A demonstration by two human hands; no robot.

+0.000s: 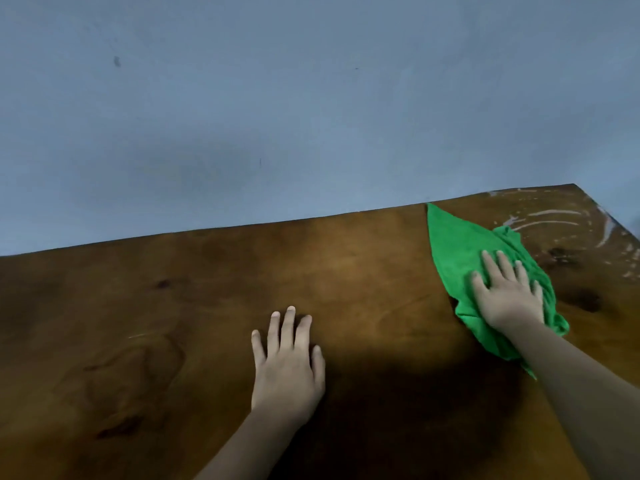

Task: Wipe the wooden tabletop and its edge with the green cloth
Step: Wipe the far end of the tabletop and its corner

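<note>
A dark brown wooden tabletop (173, 306) fills the lower half of the view, its far edge against a wall. A green cloth (453, 251) lies spread on the right part of it, one pointed corner reaching the far edge. My right hand (505, 292) presses flat on the cloth, fingers spread, palm down. My left hand (287, 362) rests flat on the bare wood near the middle, fingers apart, holding nothing. Whitish wet streaks (543, 216) mark the wood at the far right corner, just beyond the cloth.
A plain blue-grey wall (277, 116) rises directly behind the table's far edge. The table's right edge (616, 223) runs down the right side of the view, close to the cloth. A dark shadow covers the wood between my arms.
</note>
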